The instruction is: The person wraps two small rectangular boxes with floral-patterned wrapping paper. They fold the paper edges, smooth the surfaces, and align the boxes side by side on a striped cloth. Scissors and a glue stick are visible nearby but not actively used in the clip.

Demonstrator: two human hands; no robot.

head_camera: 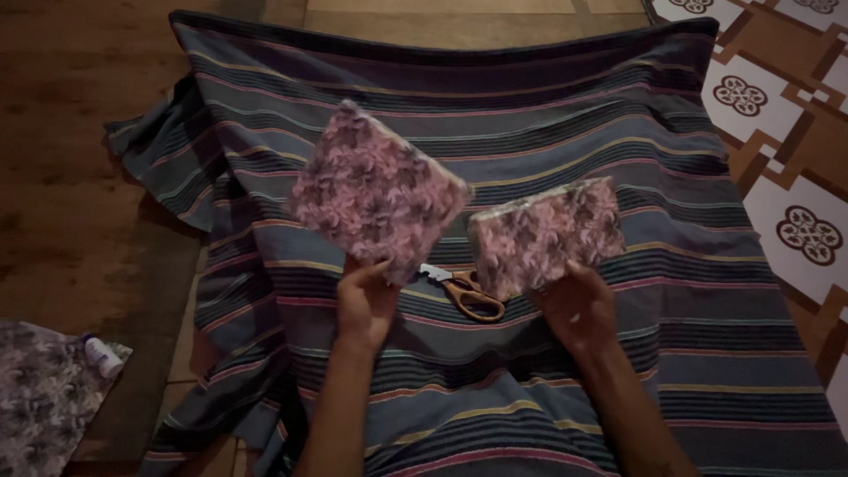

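Two floral pieces held up over a striped cloth

Left hand (365, 303) grips the square pink piece (378, 193); right hand (579, 309) grips the oblong piece (546, 234), long axis sideways; scissors (466, 291) lie between.

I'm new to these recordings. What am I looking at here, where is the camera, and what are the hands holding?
There is no machine here: a person works with two bare hands, and the single picture comes from a camera worn on their head, looking down. The left hand holds up a square pink floral panel, tilted on its corner. The right hand holds a second, oblong floral panel. Both hands grip the panels by their lower edges. Under them lies a striped cloth spread over the floor, with orange-handled scissors resting on it between the hands. At lower left, off the cloth, lie a piece of floral fabric and a small white bottle. The light is dim, so fine detail is hard to tell.
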